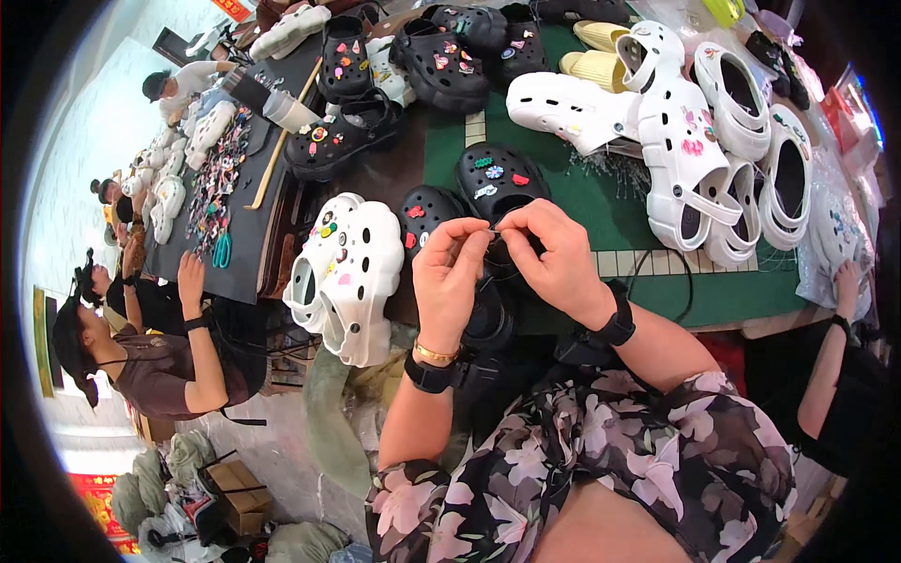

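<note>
Over the near edge of the green table, my left hand (450, 277) and my right hand (556, 255) meet fingertip to fingertip. Both pinch something tiny between them, too small to make out. Just beyond my fingers lies a black clog (493, 178) with colourful charms on its toe. A second black clog (427, 214) with red and white charms sits beside it, partly hidden by my left hand. To the left of that hand stands a pair of white clogs (361, 272) with charms.
More black clogs (441, 66) crowd the far side, and white clogs (690, 141) are piled at right. Left is a dark table (249, 230) with scattered charms, teal scissors (222, 250) and a wooden stick (282, 136). Co-workers (150, 371) sit left; another person's arm (831, 352) is at right.
</note>
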{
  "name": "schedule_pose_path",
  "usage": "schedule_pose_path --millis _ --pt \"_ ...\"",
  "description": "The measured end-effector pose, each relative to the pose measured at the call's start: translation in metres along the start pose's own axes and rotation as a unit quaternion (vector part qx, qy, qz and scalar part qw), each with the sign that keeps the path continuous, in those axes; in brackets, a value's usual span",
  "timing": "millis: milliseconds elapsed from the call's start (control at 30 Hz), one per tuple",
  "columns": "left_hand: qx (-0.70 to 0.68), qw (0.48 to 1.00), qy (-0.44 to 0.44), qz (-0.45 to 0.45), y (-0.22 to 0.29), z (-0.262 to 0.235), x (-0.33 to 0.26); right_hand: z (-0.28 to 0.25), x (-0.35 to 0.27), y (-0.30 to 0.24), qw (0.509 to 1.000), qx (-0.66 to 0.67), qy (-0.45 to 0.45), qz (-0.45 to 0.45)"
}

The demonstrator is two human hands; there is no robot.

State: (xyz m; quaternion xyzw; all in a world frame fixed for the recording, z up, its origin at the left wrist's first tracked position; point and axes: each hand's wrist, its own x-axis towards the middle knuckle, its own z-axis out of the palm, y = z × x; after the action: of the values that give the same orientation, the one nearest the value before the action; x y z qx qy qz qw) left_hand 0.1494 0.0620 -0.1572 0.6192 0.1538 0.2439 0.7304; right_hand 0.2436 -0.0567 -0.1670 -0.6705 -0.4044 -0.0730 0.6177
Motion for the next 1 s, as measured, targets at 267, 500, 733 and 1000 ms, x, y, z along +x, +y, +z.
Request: schedule_pose_path --millis 267,500,733,1000 --pt "0.022 1.0 -0.003 -0.007 0.0003 0.0016 0.001 0.0 -0.0005 0.003 1.0 0.007 -0.003 0.003" --pt "0.033 0.999 0.009 -0.006 0.0012 0.0041 0.0001 -0.0001 -0.0016 0.0057 1.0 0.009 0.005 -0.005" --pt "0.033 0.999 0.019 -0.01 0.0009 0.0046 0.0019 0.0002 -0.0015 0.007 1.0 0.01 0.008 -0.016" --pt "0.069 0.997 0.023 0.019 -0.0003 0.0075 0.0017 0.0001 -0.0018 0.0069 1.0 0.007 0.003 -0.025"
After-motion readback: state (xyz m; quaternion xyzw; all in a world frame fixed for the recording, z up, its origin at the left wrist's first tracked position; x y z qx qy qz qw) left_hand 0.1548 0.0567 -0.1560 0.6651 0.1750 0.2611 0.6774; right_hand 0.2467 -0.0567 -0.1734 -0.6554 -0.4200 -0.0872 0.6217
